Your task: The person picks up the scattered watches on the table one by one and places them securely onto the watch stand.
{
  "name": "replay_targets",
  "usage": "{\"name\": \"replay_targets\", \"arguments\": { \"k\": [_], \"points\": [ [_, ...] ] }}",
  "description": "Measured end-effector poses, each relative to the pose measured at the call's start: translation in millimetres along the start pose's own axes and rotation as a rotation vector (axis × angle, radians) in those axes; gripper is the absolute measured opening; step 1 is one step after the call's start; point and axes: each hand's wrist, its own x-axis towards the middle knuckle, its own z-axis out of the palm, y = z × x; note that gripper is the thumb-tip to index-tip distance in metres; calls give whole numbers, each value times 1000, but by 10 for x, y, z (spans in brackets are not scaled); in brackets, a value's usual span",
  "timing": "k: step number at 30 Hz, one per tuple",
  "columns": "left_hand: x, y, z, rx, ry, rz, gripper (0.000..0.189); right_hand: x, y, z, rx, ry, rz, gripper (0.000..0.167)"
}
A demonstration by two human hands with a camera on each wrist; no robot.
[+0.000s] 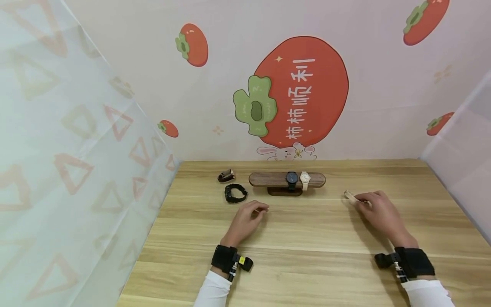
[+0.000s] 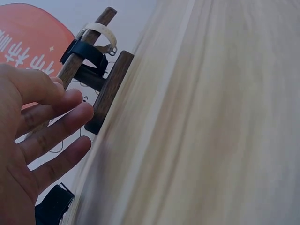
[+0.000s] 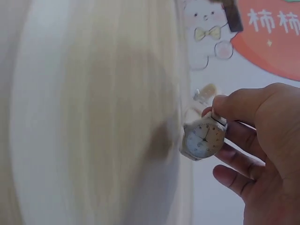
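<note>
One held watch (image 3: 205,140), lettering (image 1: 300,96) 柿柿顺利

From the near side, the left forearm (image 1: 215,290) and right forearm (image 1: 426,295) extend well apart, the left hand (image 1: 244,219) with fingers (image 2: 56,134) loosely curved, the right hand (image 1: 383,216) pinching between thumb (image 3: 239,104) and fingertips (image 3: 206,111)

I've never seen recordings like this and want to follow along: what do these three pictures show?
No robot here: a person works with a bare left hand and right hand. The wide picture comes from a head-worn camera looking down; the others come from the wrists, where black straps show. On the wooden table, a wooden stand carries a dark watch and a pale watch. Left of it lie a black watch and a brownish band. The right hand pinches a cream-coloured watch; the left holds nothing.
</note>
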Motion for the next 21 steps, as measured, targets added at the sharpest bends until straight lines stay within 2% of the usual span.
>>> {"name": "replay_targets", "arguments": {
  "k": [5, 14, 21],
  "points": [
    [39, 2, 81, -55, 0, -16, 20, 104, -165, 114, 77, -10, 23, 20],
    [126, 43, 231, -76, -25, -46, 21, 218, -427, 333, 249, -53, 104, 20],
    [159, 95, 315, -94, -33, -56, 21, 269, -574, 495, 329, -82, 142, 20]
  ]
}}
